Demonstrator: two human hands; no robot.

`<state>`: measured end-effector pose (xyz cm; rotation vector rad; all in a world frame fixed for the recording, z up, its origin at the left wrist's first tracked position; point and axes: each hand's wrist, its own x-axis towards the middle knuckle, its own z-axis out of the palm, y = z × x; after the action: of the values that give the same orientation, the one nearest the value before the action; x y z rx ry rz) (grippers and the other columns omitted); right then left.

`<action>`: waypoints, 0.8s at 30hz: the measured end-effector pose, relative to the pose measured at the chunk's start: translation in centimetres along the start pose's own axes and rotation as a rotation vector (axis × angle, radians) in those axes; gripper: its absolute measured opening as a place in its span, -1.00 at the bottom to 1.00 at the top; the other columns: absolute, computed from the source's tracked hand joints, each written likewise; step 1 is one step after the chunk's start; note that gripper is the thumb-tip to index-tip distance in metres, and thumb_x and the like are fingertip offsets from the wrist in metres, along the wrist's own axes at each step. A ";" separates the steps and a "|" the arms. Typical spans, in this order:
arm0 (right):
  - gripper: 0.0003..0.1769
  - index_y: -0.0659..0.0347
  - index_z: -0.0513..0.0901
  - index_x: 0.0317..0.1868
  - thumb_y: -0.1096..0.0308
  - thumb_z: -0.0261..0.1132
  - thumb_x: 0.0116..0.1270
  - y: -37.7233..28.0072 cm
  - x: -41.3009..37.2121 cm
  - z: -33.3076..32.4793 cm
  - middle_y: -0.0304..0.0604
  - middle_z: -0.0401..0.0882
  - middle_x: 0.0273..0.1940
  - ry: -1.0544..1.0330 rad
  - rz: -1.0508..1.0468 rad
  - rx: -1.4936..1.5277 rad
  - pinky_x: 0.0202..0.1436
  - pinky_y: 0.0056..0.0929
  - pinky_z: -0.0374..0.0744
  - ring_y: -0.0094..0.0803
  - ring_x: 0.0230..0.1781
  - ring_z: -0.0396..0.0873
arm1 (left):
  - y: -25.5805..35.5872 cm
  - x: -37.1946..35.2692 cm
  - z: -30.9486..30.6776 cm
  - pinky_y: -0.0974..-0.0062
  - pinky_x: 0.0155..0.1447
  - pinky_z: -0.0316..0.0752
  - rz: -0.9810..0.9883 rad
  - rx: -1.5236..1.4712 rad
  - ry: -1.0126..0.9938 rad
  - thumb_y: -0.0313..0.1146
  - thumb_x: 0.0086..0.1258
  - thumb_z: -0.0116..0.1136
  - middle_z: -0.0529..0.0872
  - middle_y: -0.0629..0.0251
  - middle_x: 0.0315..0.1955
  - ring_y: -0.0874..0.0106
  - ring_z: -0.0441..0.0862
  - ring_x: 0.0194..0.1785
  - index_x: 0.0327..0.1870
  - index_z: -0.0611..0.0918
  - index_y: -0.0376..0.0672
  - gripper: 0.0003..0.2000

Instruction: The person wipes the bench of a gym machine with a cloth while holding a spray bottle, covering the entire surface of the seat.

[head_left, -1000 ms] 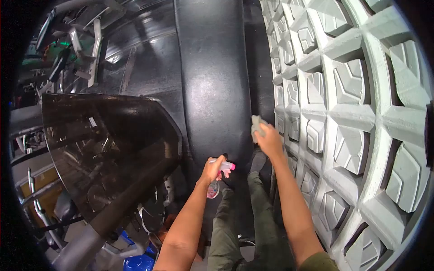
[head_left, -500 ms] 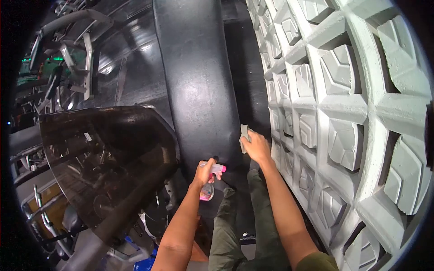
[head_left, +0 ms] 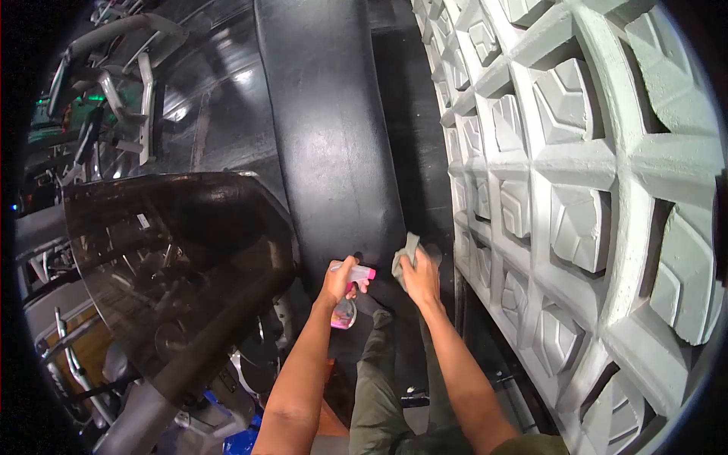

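A spray bottle (head_left: 343, 312) with a white and pink nozzle and pink contents is gripped in my left hand (head_left: 339, 282), its nozzle pointing right. My right hand (head_left: 421, 278) is closed on a greyish cloth (head_left: 408, 254), which bunches out past the fingers at the right edge of the bench's near end. Both hands are at the near end of a long black padded bench (head_left: 334, 136), a short way apart. Part of the bottle is hidden behind my left hand.
A white wall (head_left: 622, 167) with raised geometric blocks runs along the right. On the left stand a dark translucent panel (head_left: 174, 265) and metal gym frames (head_left: 144, 98). My legs (head_left: 375, 387) are below my hands. Dark flooring (head_left: 227, 83) lies beyond the panel.
My right hand has moved down and slightly left with the cloth, closer to my left hand. The cloth now looks more bunched. My left hand and the bottle have shifted slightly up and left.
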<state>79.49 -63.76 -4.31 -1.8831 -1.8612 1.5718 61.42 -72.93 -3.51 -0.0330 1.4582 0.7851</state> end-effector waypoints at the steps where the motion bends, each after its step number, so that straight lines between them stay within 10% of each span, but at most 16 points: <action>1: -0.61 0.29 0.60 0.03 0.18 0.24 0.34 0.0 0.3 0.5 0.23 0.60 -0.07 0.084 -0.099 0.008 -0.03 0.08 0.52 0.24 -0.07 0.58 | -0.1 0.1 0.0 0.46 -0.68 0.22 0.004 -0.001 -0.009 -0.07 0.34 -0.03 0.66 -0.01 -0.64 0.43 0.31 -0.85 -0.42 0.65 -0.45 -0.51; 8: -0.57 -0.17 0.66 0.09 0.33 0.40 0.17 0.9 -6.2 2.7 -0.07 0.48 -0.08 0.025 -0.353 -0.327 -0.14 0.04 0.60 0.03 -0.13 0.63 | -1.0 -1.3 -0.6 0.45 -0.55 0.35 0.132 -0.042 -0.076 -0.06 0.39 -0.10 0.68 0.02 -0.58 0.41 0.38 -0.78 -0.42 0.61 -0.35 -0.54; 24: -0.57 -0.18 0.66 0.09 0.22 0.39 0.16 -1.7 -4.9 2.1 -0.19 0.46 -0.15 -0.100 -0.579 -0.626 -0.25 -0.02 0.61 -0.12 -0.21 0.64 | -11.0 -10.7 -4.4 0.50 -0.47 0.35 0.382 -0.422 0.236 0.01 0.43 -0.15 0.66 0.05 -0.56 0.41 0.42 -0.68 -0.46 0.58 -0.29 -0.50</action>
<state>78.20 -68.31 -1.30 -1.1995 -2.8344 0.9736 63.94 -88.16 0.52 -0.1766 1.5150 1.4341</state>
